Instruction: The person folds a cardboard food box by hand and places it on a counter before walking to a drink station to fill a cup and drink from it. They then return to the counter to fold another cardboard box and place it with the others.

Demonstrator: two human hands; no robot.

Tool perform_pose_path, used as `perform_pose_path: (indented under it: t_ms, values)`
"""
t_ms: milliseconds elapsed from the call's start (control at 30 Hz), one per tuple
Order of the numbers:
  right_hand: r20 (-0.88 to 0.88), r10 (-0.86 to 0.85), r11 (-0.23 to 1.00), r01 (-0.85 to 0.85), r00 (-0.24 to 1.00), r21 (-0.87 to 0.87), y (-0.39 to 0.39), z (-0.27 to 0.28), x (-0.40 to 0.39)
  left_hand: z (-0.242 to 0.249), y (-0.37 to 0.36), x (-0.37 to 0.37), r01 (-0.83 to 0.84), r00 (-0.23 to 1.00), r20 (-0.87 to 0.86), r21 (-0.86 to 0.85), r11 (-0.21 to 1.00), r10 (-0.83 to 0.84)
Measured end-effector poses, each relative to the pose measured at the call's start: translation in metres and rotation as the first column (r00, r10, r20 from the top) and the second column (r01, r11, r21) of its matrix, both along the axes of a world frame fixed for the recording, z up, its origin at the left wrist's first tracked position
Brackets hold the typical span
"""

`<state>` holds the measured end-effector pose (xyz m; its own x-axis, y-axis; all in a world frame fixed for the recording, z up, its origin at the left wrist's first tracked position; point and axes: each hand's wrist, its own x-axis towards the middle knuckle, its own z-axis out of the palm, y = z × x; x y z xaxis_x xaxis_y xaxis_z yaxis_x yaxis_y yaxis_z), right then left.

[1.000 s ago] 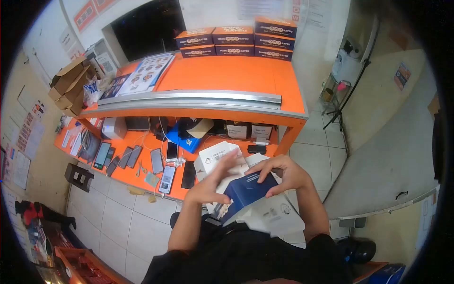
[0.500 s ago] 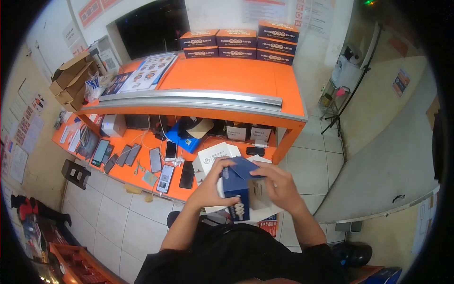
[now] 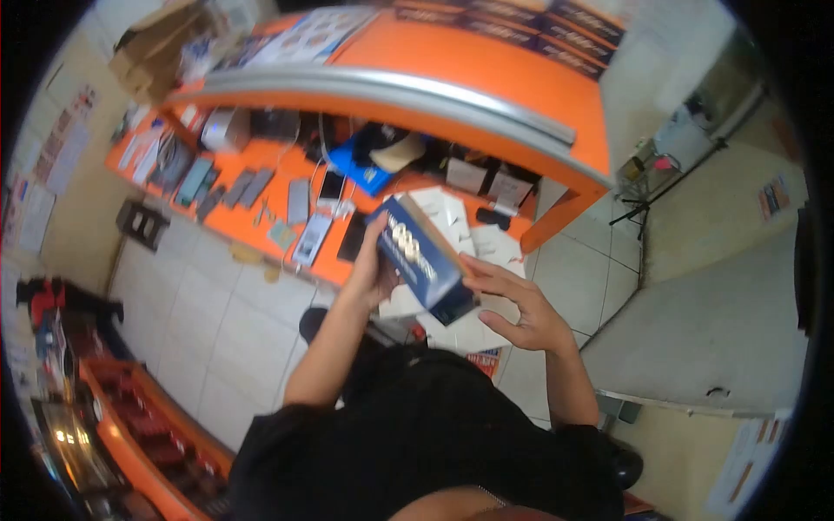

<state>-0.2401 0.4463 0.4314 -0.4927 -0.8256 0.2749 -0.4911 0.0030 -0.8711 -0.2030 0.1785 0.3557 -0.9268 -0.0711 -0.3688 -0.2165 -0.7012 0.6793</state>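
Note:
A navy-blue carton (image 3: 419,260) with white lettering and a row of pale rings is tilted in front of my body. My left hand (image 3: 372,271) grips its left side, the thumb at the upper corner. At the carton's right end, my right hand (image 3: 526,311) has its fingers stretched out and thumb apart, fingertips at the edge. Unfolded white cardboard sheets (image 3: 502,250) lie beneath and behind the carton on the orange lower shelf. Motion blurs the picture a little, and the carton's underside is hidden.
Several phones, including one with a lit screen (image 3: 313,240), lie left of the carton beside scissors (image 3: 264,214). An orange upper shelf (image 3: 486,78) with a metal strip (image 3: 391,84) overhangs behind. Stacked printed boxes (image 3: 573,39) stand on it. A black stool (image 3: 143,224) is at left.
The carton has turned so its printed logo side faces up. My right hand has loosened from its top and moved to its right end. The head view has tilted downward.

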Motion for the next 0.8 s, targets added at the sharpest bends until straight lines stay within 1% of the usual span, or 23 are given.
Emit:
perform_pose_path:
  t_ms: [33, 100, 133, 167, 233, 267, 300, 367, 400, 433, 500, 533, 567, 600, 633, 667, 700, 733, 767, 800]
  values:
    - [0.025, 0.039, 0.999, -0.04, 0.999, 0.014, -0.006, -0.007, 0.006, -0.004, -0.008, 0.002, 0.029, 0.998, 0.059, 0.054, 0.998, -0.032]
    - [-0.173, -0.03, 0.998, 0.019, 0.984, -0.063, -0.026, -0.02, 0.014, -0.014, -0.011, 0.006, 0.052, 0.988, 0.138, 0.128, 0.99, -0.069]
    - [-0.209, -0.08, 0.994, 0.063, 0.975, -0.088, -0.033, -0.024, 0.017, -0.022, -0.012, 0.008, 0.086, 0.986, 0.126, 0.201, 0.976, -0.113]
    - [-0.205, -0.06, 0.996, 0.044, 0.977, -0.082, -0.038, -0.026, 0.017, -0.026, -0.012, 0.011, 0.067, 0.987, 0.131, 0.207, 0.976, -0.095]
    - [-0.347, -0.292, 0.955, 0.255, 0.891, -0.149, -0.043, -0.03, 0.018, -0.027, -0.007, 0.018, 0.075, 0.976, 0.178, 0.268, 0.96, -0.126]
    - [-0.295, -0.362, 0.932, 0.333, 0.884, -0.145, -0.045, -0.037, 0.015, -0.027, -0.003, 0.02, 0.093, 0.973, 0.187, 0.23, 0.969, -0.138]
    - [-0.29, -0.36, 0.933, 0.333, 0.887, -0.139, -0.047, -0.04, 0.014, -0.031, -0.003, 0.021, 0.09, 0.971, 0.194, 0.235, 0.968, -0.137]
    - [-0.07, -0.542, 0.832, 0.522, 0.837, -0.188, -0.051, -0.045, 0.013, -0.043, -0.006, 0.021, 0.073, 0.975, 0.179, 0.284, 0.956, -0.128]
    - [0.15, -0.527, 0.797, 0.548, 0.836, -0.255, -0.055, -0.047, 0.01, -0.043, -0.007, 0.02, 0.06, 0.971, 0.2, 0.31, 0.949, -0.127]
    - [0.152, -0.529, 0.797, 0.55, 0.835, -0.249, -0.056, -0.049, 0.007, -0.042, -0.008, 0.02, 0.06, 0.97, 0.205, 0.314, 0.948, -0.129]
    - [0.505, -0.437, 0.69, 0.637, 0.745, -0.343, -0.054, -0.056, 0.006, -0.038, -0.008, 0.021, 0.077, 0.967, 0.205, 0.337, 0.938, -0.153]
    - [0.318, -0.487, 0.732, 0.579, 0.813, -0.358, -0.053, -0.06, 0.008, -0.034, -0.005, 0.021, 0.062, 0.961, 0.239, 0.299, 0.952, -0.138]
    - [0.32, -0.488, 0.734, 0.58, 0.812, -0.352, -0.049, -0.059, 0.011, -0.037, -0.004, 0.021, 0.061, 0.96, 0.243, 0.304, 0.951, -0.139]
    - [-0.024, -0.444, 0.863, 0.42, 0.896, -0.28, -0.046, -0.052, 0.016, -0.043, -0.002, 0.02, 0.095, 0.96, 0.223, 0.309, 0.946, -0.169]
    - [-0.352, -0.308, 0.951, 0.276, 0.884, -0.14, -0.045, -0.045, 0.02, -0.05, 0.0, 0.02, 0.129, 0.958, 0.204, 0.313, 0.941, -0.199]
    - [-0.337, -0.208, 0.978, 0.188, 0.918, -0.091, -0.045, -0.04, 0.023, -0.064, 0.005, 0.017, 0.195, 0.973, 0.048, 0.34, 0.92, -0.224]
    - [-0.329, -0.202, 0.979, 0.182, 0.923, -0.089, -0.044, -0.05, 0.025, -0.072, 0.005, 0.018, 0.185, 0.975, 0.056, 0.342, 0.921, -0.217]
    - [-0.041, -0.269, 0.952, 0.259, 0.962, -0.164, -0.043, -0.067, 0.024, -0.079, 0.006, 0.02, 0.212, 0.972, 0.039, 0.282, 0.936, -0.232]
    - [0.258, -0.272, 0.921, 0.328, 0.927, -0.209, -0.045, -0.08, 0.024, -0.086, 0.007, 0.024, 0.215, 0.974, 0.026, 0.214, 0.953, -0.226]
    - [-0.026, -0.479, 0.871, 0.472, 0.877, -0.134, -0.048, -0.087, 0.023, -0.092, 0.009, 0.03, 0.191, 0.981, 0.02, 0.137, 0.972, -0.195]
